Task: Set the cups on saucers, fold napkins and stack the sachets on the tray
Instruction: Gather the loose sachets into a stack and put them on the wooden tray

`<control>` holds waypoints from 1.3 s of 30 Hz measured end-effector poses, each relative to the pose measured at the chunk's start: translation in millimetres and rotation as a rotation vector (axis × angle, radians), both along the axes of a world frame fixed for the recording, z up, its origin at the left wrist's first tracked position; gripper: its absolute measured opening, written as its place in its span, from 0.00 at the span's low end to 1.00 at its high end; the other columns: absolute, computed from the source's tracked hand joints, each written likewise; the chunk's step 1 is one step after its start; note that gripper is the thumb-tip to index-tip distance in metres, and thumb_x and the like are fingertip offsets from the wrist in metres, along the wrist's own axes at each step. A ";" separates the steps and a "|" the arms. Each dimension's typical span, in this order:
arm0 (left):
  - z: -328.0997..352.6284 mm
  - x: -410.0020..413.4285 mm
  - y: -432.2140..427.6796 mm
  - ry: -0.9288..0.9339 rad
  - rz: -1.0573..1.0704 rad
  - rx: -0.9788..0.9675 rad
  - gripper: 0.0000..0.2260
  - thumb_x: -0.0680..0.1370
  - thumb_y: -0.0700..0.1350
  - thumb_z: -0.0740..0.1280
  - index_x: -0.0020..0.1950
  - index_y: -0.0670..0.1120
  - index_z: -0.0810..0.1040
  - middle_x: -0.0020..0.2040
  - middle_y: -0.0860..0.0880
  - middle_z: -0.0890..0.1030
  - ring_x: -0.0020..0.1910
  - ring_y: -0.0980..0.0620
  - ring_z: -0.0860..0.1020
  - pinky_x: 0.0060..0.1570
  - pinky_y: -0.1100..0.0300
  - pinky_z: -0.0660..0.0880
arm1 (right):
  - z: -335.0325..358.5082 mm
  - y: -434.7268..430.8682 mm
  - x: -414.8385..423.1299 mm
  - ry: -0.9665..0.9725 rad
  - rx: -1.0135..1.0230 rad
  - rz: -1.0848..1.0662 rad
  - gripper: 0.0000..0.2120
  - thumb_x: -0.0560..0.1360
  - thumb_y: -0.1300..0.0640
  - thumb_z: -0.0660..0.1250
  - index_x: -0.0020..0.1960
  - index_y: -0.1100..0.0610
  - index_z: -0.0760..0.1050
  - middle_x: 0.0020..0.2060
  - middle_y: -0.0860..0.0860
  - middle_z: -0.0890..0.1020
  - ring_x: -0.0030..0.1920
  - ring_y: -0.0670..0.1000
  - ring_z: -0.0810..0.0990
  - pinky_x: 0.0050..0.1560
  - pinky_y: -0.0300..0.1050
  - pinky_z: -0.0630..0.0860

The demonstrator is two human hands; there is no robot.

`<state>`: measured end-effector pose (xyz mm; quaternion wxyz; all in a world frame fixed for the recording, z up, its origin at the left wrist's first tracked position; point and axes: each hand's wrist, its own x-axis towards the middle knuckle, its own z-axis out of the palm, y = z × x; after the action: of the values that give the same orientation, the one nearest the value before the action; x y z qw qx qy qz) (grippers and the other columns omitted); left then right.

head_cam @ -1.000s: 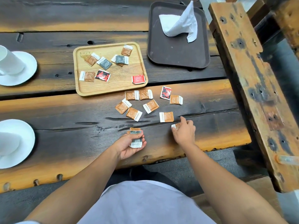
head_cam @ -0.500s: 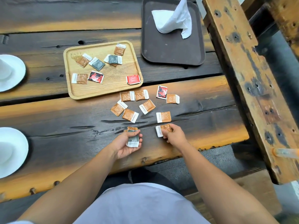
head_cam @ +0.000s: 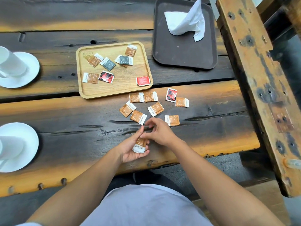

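Nearest the camera, both bare forearms reach out over a pale grey garment toward the near edge of the wooden table. The left hand is palm up and cupped around a small stack of sachets, the top one brown with a white end; its thumb lies along the left side of the stack. The right hand is just right of it, thumb and forefinger pressed onto the top of that same stack, its other fingers loosely curled above.

Just beyond the hands, loose sachets lie scattered on the table: seven brown ones and one red and black sachet at the far right of the group. None of them touches the hands.

At the near left, a white cup lies on a white saucer, cut off by the frame edge. Farther along the left, a second cup sits on a second saucer.

Past the loose group, the light wooden tray holds eight sachets spread apart, not stacked: brown, grey, one red and black, and a red sachet at its near right corner.

Far right, a dark brown tray carries a white napkin standing in a loose peak. A weathered wooden beam runs down the right side
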<state>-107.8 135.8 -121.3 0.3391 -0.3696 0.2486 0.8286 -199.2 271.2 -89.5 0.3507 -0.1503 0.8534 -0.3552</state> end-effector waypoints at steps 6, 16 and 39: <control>-6.5 4.6 -6.8 0.018 -0.012 0.018 0.20 0.69 0.58 0.76 0.47 0.43 0.79 0.40 0.46 0.79 0.34 0.49 0.79 0.39 0.54 0.80 | -26.1 42.3 -29.4 0.296 0.463 -0.060 0.24 0.75 0.62 0.66 0.69 0.48 0.70 0.68 0.53 0.69 0.68 0.57 0.66 0.66 0.52 0.67; -9.3 5.0 -6.4 -0.009 -0.059 -0.029 0.16 0.71 0.56 0.74 0.47 0.44 0.80 0.40 0.46 0.80 0.34 0.49 0.79 0.37 0.55 0.81 | -32.3 49.5 -12.1 0.218 0.531 -0.155 0.11 0.77 0.60 0.61 0.59 0.58 0.68 0.59 0.59 0.73 0.60 0.62 0.69 0.59 0.55 0.69; -9.5 12.8 -20.4 -0.072 0.178 -0.092 0.22 0.73 0.53 0.71 0.57 0.37 0.77 0.53 0.38 0.81 0.47 0.44 0.80 0.52 0.53 0.79 | 13.6 -6.2 -9.7 -0.437 0.033 0.200 0.17 0.77 0.67 0.63 0.43 0.46 0.81 0.43 0.48 0.82 0.40 0.46 0.77 0.37 0.39 0.75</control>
<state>-95.0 115.4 -130.8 0.2556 -0.4350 0.2403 0.8293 -208.9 265.0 -75.9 0.5627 -0.1478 0.7439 -0.3287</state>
